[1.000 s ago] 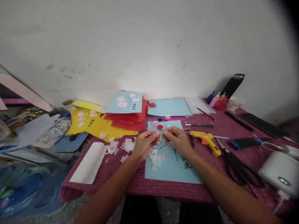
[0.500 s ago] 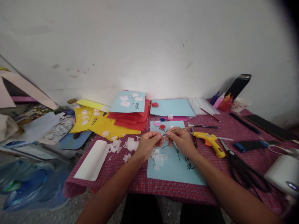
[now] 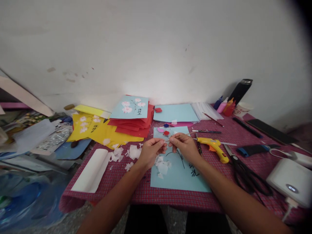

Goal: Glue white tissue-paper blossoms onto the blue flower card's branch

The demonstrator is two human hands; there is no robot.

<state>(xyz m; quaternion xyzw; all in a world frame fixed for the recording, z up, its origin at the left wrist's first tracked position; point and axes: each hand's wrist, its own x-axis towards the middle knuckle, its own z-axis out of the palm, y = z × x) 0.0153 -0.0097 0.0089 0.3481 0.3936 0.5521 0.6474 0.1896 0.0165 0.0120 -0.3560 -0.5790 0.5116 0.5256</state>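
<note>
Over the upper part of a light blue sheet [image 3: 175,180] both hands meet, fingertips almost touching. My right hand [image 3: 184,147] is closed on a thin wooden stick [image 3: 188,134], its tip pointing towards the left hand. The fingers of my left hand [image 3: 151,152] are pinched together; a tiny whitish bit shows at the fingertips, too small to make out clearly. The sheet bears black brush lines and characters [image 3: 194,172]. Torn white paper scraps [image 3: 162,165] lie on its left side. Red, pink and dark blue dabs of paint [image 3: 166,133] sit near its top.
Right of the sheet lie a yellow glue gun [image 3: 214,147], black scissors [image 3: 248,174] and a white device [image 3: 290,182]. Folded white paper [image 3: 91,170] and more scraps [image 3: 133,152] are to the left. Behind are stacked red sheets [image 3: 136,125], painted yellow sheets [image 3: 84,126] and paint bottles [image 3: 223,105].
The view has shifted slightly, so the table things appear a little further left. Both hands stay together over the blue sheet with the stick still in the right hand.
</note>
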